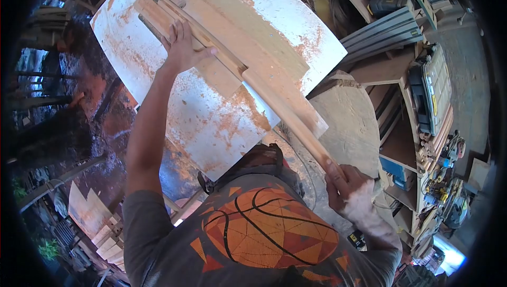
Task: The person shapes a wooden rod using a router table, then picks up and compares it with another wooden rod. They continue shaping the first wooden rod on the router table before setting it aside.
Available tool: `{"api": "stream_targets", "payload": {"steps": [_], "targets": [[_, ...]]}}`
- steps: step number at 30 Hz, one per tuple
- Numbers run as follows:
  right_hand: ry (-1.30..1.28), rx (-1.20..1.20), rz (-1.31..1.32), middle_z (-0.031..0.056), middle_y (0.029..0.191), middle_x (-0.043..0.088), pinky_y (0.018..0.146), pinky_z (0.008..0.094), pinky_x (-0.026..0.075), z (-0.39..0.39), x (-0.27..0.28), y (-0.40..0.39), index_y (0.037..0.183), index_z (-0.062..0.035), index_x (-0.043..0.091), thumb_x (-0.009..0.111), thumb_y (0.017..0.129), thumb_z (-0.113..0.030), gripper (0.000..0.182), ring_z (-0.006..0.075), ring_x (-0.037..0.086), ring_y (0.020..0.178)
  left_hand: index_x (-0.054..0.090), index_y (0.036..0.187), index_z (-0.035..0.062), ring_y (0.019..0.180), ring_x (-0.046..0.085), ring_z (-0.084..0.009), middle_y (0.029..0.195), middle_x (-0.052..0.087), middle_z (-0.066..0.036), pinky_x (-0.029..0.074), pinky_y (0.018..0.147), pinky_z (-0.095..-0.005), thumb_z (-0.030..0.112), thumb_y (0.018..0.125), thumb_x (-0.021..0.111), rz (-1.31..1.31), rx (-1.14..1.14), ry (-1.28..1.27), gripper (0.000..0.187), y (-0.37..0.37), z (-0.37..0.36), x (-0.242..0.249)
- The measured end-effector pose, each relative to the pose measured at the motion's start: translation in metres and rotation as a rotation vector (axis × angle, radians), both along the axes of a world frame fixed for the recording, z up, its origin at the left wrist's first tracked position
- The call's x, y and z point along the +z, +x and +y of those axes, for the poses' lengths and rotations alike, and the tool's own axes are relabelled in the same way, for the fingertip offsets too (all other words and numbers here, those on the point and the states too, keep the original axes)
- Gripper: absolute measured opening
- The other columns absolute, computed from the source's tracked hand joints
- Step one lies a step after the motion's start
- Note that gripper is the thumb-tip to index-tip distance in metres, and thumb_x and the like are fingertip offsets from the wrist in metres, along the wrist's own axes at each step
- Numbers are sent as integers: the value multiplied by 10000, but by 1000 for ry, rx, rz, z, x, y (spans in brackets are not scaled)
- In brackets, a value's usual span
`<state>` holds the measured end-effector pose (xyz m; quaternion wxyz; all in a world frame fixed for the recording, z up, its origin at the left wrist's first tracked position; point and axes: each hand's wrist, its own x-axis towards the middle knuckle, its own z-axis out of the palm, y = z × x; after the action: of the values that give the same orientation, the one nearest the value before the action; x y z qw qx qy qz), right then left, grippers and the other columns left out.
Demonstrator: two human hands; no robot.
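A long, narrow wooden strip (pixel 288 115) runs diagonally across the white, sawdust-covered tabletop (pixel 211 128) and out past its near right edge. My right hand (pixel 346 184) is wrapped round the strip's near end, off the table. Up the table, my left hand (pixel 182 49) lies with fingers spread on a flat piece of wood (pixel 224 78), its thumb reaching toward the strip. A wide wooden board (pixel 264 57) lies along the strip's other side. Close to my left fingers is a thin dark-edged slat (pixel 150 28). Where the strip's far part meets the other wood is hard to make out.
A round wooden slab (pixel 348 113) stands right of the table. Beyond it are wooden shelves (pixel 391 149) with tools, a clear-lidded case (pixel 437 89) and stacked grey lengths (pixel 383 36). Wood offcuts (pixel 95 218) lie at the lower left.
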<state>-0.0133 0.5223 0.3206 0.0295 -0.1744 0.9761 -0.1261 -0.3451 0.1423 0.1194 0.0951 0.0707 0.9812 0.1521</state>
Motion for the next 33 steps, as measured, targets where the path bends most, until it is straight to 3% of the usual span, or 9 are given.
{"api": "stream_targets", "payload": {"steps": [3, 6, 9, 21, 23, 27, 33], "targets": [[-6, -11, -16, 84, 783, 596, 493, 382, 485, -6, 3, -7, 1365, -71, 633, 730, 785, -54, 588, 241, 602, 596, 29, 1596, -81, 1545, -83, -488, 1654, -5, -352, -53, 1196, -674, 869, 664, 685, 9, -8, -25, 1483, -8, -7, 1], [36, -28, -84, 131, 854, 674, 522, 381, 524, -10, 6, -14, 1343, -83, 646, 766, 784, -46, 573, 279, 660, 631, 36, 1597, -79, 1545, -73, -491, 1654, 1, -352, -52, 1194, -676, 873, 660, 684, 20, -13, -32, 1485, -16, -15, -3], [-7, -4, -44, 80, 747, 573, 498, 397, 483, -14, 3, -23, 1368, -68, 631, 723, 778, -47, 598, 241, 576, 570, 41, 1598, -77, 1544, -69, -494, 1655, 8, -350, -51, 1195, -674, 872, 655, 689, 22, -4, -24, 1487, -24, -19, -5], [-27, -13, -77, 121, 819, 677, 521, 371, 522, -28, 9, -56, 1306, -82, 680, 742, 803, -29, 509, 266, 659, 603, 77, 1604, -65, 1548, -32, -494, 1662, 31, -334, -29, 1210, -655, 829, 669, 714, -4, 29, -31, 1442, -44, -32, 3], [-119, -134, -202, 146, 802, 677, 535, 312, 489, -31, 14, -63, 1307, -19, 678, 720, 835, 20, 475, 219, 656, 619, 76, 1605, -61, 1549, -28, -491, 1664, 34, -330, -23, 1214, -649, 832, 671, 709, -18, 51, -38, 1439, -46, -34, 3], [-183, -112, -181, 158, 783, 659, 526, 286, 452, -25, 6, -72, 1308, 8, 671, 693, 849, 52, 462, 162, 600, 604, 88, 1613, -31, 1556, -11, -470, 1668, 67, -313, 19, 1222, -651, 797, 693, 714, 22, 51, -48, 1387, -49, -36, -1], [-81, 29, -59, 164, 826, 677, 535, 290, 465, -24, 0, -74, 1339, 2, 649, 686, 858, 61, 485, 169, 612, 622, 78, 1614, -28, 1560, -19, -456, 1674, 47, -299, 8, 1229, -644, 740, 716, 727, 47, 63, -61, 1348, -49, -37, 0]]}}
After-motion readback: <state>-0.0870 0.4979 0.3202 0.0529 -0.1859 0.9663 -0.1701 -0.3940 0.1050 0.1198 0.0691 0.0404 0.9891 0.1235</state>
